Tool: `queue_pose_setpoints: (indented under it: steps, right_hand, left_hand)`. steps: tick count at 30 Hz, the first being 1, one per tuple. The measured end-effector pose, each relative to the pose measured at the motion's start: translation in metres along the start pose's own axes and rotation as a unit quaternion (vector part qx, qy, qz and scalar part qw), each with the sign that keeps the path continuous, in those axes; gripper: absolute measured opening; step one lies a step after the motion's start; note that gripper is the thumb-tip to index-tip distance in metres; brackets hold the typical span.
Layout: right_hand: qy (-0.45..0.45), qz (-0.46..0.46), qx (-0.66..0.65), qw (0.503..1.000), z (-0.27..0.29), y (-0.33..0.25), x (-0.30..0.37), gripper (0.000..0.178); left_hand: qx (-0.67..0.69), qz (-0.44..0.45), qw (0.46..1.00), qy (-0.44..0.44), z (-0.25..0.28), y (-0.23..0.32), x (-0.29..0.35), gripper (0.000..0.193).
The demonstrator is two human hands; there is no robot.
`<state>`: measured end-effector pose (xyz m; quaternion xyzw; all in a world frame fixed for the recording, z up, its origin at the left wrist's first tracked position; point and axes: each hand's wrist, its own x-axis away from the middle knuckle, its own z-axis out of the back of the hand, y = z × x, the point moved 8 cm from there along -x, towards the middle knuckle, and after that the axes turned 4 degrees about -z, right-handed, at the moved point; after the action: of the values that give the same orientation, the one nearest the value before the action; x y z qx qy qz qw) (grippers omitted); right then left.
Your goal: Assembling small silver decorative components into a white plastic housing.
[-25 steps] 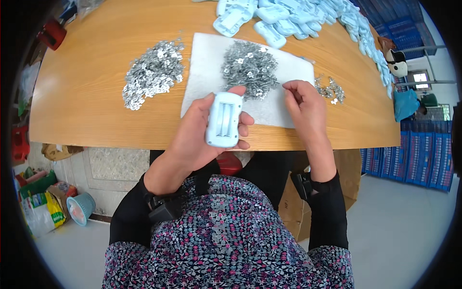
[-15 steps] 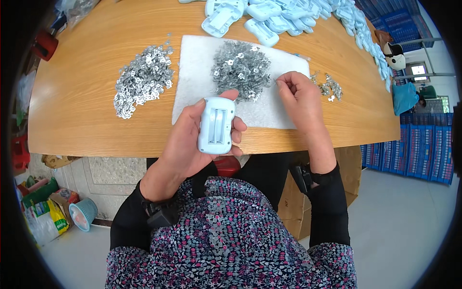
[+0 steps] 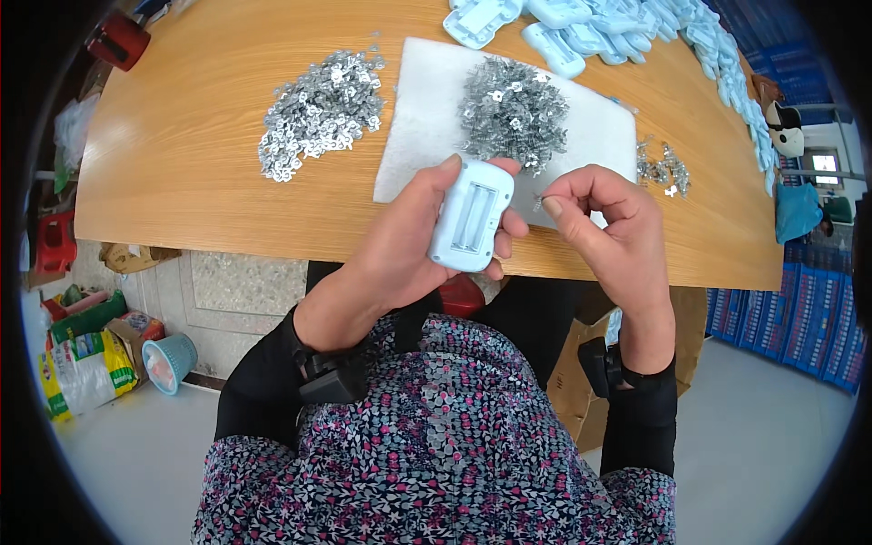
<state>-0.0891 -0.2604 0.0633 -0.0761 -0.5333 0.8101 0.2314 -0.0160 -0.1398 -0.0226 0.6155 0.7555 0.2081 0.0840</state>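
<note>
My left hand (image 3: 409,222) is wrapped round a light blue plastic casing (image 3: 474,216), its open two-slot battery compartment facing up, over the table's near edge. Just right of the casing, my right hand (image 3: 618,227) pinches a small metal spring contact (image 3: 538,202) between thumb and forefinger. The contact and casing are apart. Beyond both hands, a heap of metal spring contacts (image 3: 513,113) lies on a white padded mat (image 3: 413,118). Left of the mat is a pile of flat silver metal pieces (image 3: 322,113).
A smaller pile of metal pieces (image 3: 668,170) lies right of the mat. Many light blue casings (image 3: 599,32) are heaped along the table's far and right side. A red container (image 3: 118,41) stands at the far left of the wooden table (image 3: 200,163). Blue crates (image 3: 790,313) stand beyond its right end.
My right hand has come from the mat's right side toward the casing, bringing a spring contact. My left hand still holds the casing, now tilted slightly. The whole view has shifted.
</note>
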Motion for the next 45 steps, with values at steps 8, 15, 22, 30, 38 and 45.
queue_pose_setpoints:
  steps: [8,15,22,30,38,45]
  right_hand:
    - [-0.019,0.068,0.095,0.993,-0.013,-0.023,0.001,0.009]
    - [-0.068,-0.098,-0.084,0.989,-0.014,0.01,0.014,0.009]
    - [-0.2,-0.167,-0.251,0.932,-0.06,0.039,0.037,0.012]
    - [-0.112,-0.163,-0.369,0.908,-0.04,0.044,0.034,0.02]
    - [-0.169,-0.099,-0.17,0.966,-0.015,0.031,0.032,0.018]
    - [-0.13,-0.116,-0.188,0.967,-0.006,0.025,0.03,0.01]
  left_hand:
    - [-0.037,-0.007,0.999,0.001,-0.003,0.0,0.002,0.054]
    - [-0.04,-0.065,0.997,-0.006,-0.005,0.013,0.004,0.055]
    - [-0.074,-0.179,0.981,-0.017,-0.025,0.035,-0.001,0.061]
    - [-0.009,-0.151,0.988,-0.021,-0.01,0.021,0.002,0.043]
    - [-0.106,-0.051,0.993,0.019,-0.012,0.008,0.003,0.05]
    - [-0.157,0.156,0.974,-0.041,-0.029,-0.019,0.016,0.059]
